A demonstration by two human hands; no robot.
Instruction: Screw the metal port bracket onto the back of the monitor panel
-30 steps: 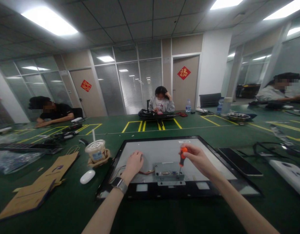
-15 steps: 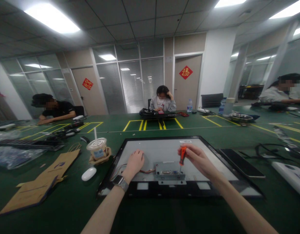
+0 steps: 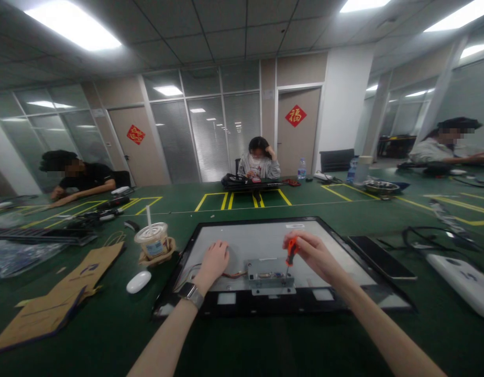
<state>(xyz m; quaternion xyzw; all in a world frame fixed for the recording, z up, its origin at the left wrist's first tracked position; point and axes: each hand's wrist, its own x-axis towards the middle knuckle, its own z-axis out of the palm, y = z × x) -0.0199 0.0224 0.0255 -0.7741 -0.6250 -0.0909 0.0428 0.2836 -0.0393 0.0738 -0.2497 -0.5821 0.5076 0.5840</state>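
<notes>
A flat display panel (image 3: 257,235) with a black frame lies on the green table, its pale back facing up. My right hand (image 3: 315,254) grips an orange and black screwdriver (image 3: 292,251) by its handle, the shaft pointing down. Its tip meets the right part of a metal bracket (image 3: 271,285) with connectors, near the panel's front edge; whether it sits in a screw is too small to tell. My left hand (image 3: 215,260) rests flat on the panel, left of the bracket, fingers stretched out. Brown wires (image 3: 234,275) run from under that hand to the bracket.
To the left are a drink cup with a straw (image 3: 152,242), a white mouse (image 3: 139,281) and a paper bag (image 3: 65,293). A black phone-like slab (image 3: 381,256) and a white device (image 3: 460,283) lie right. Three people sit around the table, one (image 3: 260,162) opposite.
The view has shifted slightly, moving the scene left. The screwdriver leans a little more, its tip still at the bracket. My left hand stays flat on the panel.
</notes>
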